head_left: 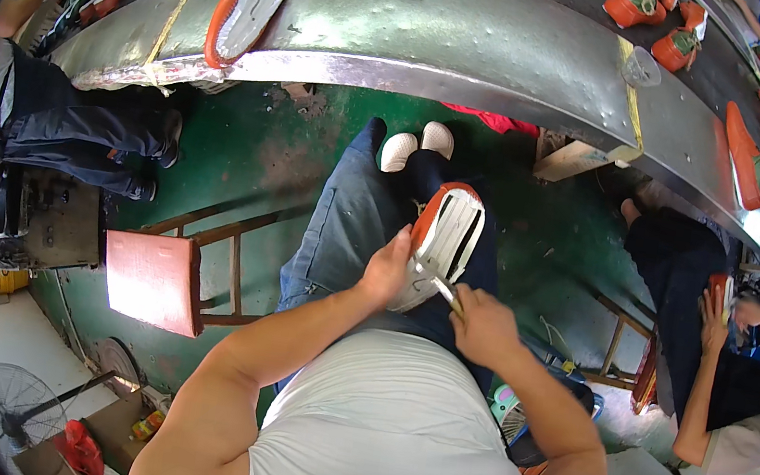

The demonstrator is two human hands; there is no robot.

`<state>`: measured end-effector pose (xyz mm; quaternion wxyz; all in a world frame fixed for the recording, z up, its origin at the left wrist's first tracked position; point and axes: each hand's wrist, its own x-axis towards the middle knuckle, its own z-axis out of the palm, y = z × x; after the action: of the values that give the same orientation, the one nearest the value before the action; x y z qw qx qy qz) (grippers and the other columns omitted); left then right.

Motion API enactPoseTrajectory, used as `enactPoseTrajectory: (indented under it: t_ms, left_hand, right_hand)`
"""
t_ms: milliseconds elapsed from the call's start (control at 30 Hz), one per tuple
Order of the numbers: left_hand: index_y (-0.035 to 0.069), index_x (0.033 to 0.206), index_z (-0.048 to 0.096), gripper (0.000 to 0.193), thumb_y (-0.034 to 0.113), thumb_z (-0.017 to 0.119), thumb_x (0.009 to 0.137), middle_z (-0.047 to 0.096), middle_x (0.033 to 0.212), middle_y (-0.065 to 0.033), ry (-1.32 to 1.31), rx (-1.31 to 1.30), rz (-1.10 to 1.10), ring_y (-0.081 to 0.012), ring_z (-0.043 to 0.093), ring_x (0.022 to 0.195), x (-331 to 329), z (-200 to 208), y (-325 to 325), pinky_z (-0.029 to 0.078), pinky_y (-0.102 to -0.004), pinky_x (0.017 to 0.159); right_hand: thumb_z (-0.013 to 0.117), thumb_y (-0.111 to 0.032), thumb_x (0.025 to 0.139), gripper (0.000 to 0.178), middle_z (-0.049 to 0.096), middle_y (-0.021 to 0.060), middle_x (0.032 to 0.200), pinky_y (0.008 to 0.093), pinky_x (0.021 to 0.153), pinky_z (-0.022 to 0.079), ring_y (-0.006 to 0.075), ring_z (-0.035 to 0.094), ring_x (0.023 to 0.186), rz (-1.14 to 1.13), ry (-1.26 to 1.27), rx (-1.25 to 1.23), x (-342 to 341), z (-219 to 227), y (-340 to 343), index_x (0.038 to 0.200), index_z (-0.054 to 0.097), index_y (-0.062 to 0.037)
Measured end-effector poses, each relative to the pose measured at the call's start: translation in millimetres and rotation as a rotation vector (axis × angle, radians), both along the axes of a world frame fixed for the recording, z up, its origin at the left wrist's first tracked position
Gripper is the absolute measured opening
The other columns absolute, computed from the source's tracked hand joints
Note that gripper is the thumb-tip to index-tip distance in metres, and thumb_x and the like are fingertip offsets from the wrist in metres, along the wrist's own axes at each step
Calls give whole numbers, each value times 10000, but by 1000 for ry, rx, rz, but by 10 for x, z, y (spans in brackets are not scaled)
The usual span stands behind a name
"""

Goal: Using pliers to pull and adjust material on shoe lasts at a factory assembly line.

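Left hand point(387, 266) grips 1 shoe point(445, 232), sole up, upper mostly hidden. Right hand point(484, 328) clenched around tool point(443, 289), apparently metal; handle mostly covered, tip hard to make out.

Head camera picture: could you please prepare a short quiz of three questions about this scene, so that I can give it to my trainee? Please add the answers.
1. Multiple choice: What does the right hand hold?
A) a shoelace
B) a slim hand tool
C) a plastic cup

2. True or false: The left hand holds an orange shoe with its sole turned away from the camera.

3. Short answer: In which lower corner of the picture is the large caged fan?

Key:
1. B
2. False; the sole faces the camera.
3. The lower left corner.
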<state>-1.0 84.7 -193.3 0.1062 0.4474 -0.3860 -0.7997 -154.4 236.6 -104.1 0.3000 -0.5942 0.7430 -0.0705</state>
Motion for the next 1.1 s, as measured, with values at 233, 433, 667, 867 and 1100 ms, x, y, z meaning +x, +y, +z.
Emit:
enactPoseTrajectory:
  t_ms: [233,433,667,867,1100]
  left_hand:
    - [-5,1444,468,557,376,287,1079,513,1429,-255,-358,-685,-247,-386,482,1341,-47,2,48,396,-406,1110]
    - [20,1514,362,517,268,372,1060,386,1527,-256,-233,-993,-342,-382,414,1396,1,-75,19,391,-400,1126]
    - [196,1569,301,570,234,461,1023,150,1616,-259,-195,-1211,-712,-428,436,1368,39,95,-84,411,-410,1125]
    - [271,1581,259,581,292,434,1028,101,1605,-313,-321,-1092,-878,-454,577,1211,-145,297,-224,477,-451,1055]
    - [234,1565,303,597,265,509,1005,132,1606,-299,-324,-1030,-941,-457,539,1256,-93,438,-247,439,-417,1096]
  right_hand:
    - [669,-101,794,522,612,161,1018,454,790,560,366,629,966,80,316,-250,-220,65,-204,1250,502,89]
    - [642,-121,879,349,635,188,1005,477,787,547,404,648,914,-145,-24,-38,-289,-337,-81,1192,543,0]
    - [629,-176,922,256,670,219,1001,486,775,518,422,654,917,-243,-224,81,-541,-258,75,1124,582,-25]
    - [588,-237,964,293,676,241,957,475,804,513,440,653,907,-248,-324,2,-641,66,-202,1138,607,-1]
    - [537,-338,998,390,668,259,969,515,805,507,461,640,904,-197,-132,59,-607,-188,-461,1143,571,22]
